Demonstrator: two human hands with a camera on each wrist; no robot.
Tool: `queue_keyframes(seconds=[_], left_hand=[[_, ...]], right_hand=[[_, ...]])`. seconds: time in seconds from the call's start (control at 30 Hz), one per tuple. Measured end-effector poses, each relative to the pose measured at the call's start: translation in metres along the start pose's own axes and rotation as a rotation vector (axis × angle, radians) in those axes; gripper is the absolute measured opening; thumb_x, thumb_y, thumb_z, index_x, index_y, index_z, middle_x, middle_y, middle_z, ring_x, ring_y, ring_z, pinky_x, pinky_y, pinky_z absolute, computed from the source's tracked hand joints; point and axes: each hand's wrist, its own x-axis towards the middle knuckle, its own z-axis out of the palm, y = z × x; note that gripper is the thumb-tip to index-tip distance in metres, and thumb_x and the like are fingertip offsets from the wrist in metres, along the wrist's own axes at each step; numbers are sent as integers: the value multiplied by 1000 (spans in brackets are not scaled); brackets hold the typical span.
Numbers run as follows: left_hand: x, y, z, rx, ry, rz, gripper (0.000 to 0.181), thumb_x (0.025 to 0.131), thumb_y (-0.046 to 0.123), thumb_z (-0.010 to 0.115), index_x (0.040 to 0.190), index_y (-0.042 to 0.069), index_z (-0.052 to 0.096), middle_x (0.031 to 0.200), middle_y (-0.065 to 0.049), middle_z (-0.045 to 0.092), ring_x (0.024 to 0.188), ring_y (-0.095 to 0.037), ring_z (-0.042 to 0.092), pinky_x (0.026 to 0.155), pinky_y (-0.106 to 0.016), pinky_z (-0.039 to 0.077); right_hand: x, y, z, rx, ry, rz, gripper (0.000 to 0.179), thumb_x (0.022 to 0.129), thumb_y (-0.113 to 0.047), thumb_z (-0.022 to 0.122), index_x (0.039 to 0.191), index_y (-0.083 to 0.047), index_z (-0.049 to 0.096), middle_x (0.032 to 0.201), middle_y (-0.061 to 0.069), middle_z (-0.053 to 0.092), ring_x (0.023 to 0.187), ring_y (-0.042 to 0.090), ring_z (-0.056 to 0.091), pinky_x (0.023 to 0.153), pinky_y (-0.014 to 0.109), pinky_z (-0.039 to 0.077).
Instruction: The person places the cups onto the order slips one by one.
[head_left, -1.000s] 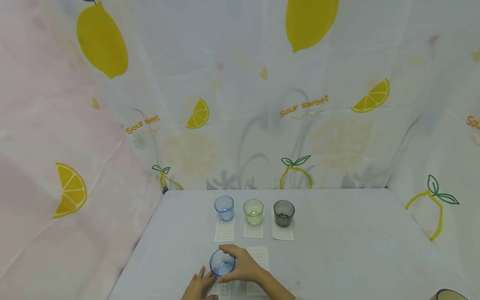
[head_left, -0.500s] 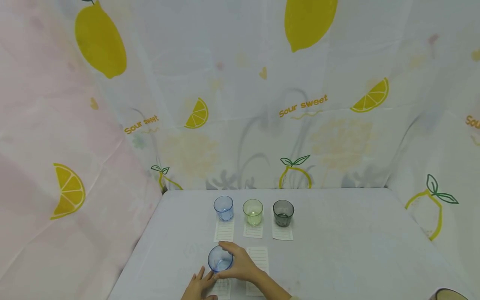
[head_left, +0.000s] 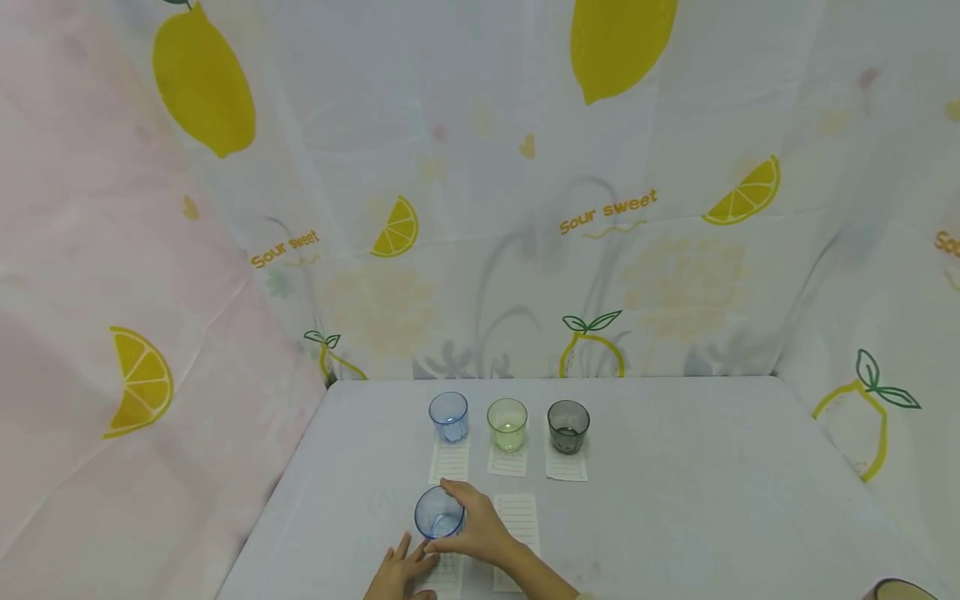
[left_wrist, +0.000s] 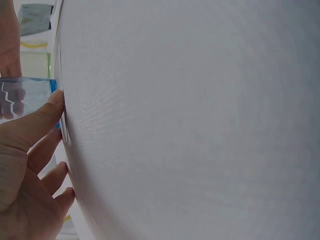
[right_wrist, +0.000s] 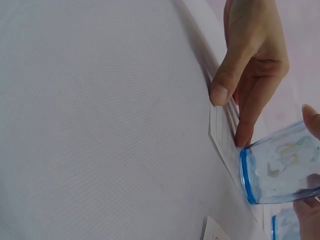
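My right hand (head_left: 480,527) grips a clear blue glass (head_left: 438,515) from its right side, thumb near and fingers at the far side. The glass is upright over the far end of a lined paper slip (right_wrist: 223,139), and in the right wrist view its thick blue base is close over that slip. Beside the glass, at the lower left, my left hand (head_left: 399,575) rests on the slip's left edge with fingers spread. The left wrist view shows the left thumb and fingertips touching the paper and tabletop, close to the base of the glass.
Along the back stand another blue glass (head_left: 448,418), a green glass (head_left: 507,427) and a dark grey glass (head_left: 567,428), each by a lined slip. Another slip (head_left: 517,510) lies partly under my right forearm. A brownish rim (head_left: 900,588) shows at the bottom right corner.
My right hand has moved the blue glass slightly away from me and a little to the left. The left hand stays in place on the slip.
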Motion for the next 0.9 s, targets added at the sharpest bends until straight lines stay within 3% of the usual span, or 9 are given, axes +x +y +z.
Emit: queue_keyframes(seconds=[0.17, 0.53, 0.9], left_hand=[[0, 0, 1, 6, -4, -14, 53, 80, 37, 69, 115, -2, 64, 122, -32, 53, 111, -65, 40, 83, -74, 37], [1, -2, 0, -58, 5, 20, 52, 82, 37, 67, 114, -4, 64, 122, -36, 52, 110, -68, 38, 80, -77, 34], [2, -1, -2, -116, -26, -60, 56, 78, 32, 72, 116, -8, 62, 123, -36, 51, 114, -68, 34, 85, -78, 29]], right_hand=[[1, 1, 0, -7, -12, -3, 84, 62, -29, 88, 127, 9, 51, 125, 22, 57, 115, 33, 56, 97, 35, 47], [4, 4, -3, -24, -11, 39, 85, 62, -30, 88, 128, 9, 50, 127, 21, 56, 115, 35, 55, 95, 38, 48], [4, 3, -6, -4, -44, 78, 87, 65, -31, 86, 131, 8, 47, 132, 21, 53, 120, 36, 52, 98, 41, 47]])
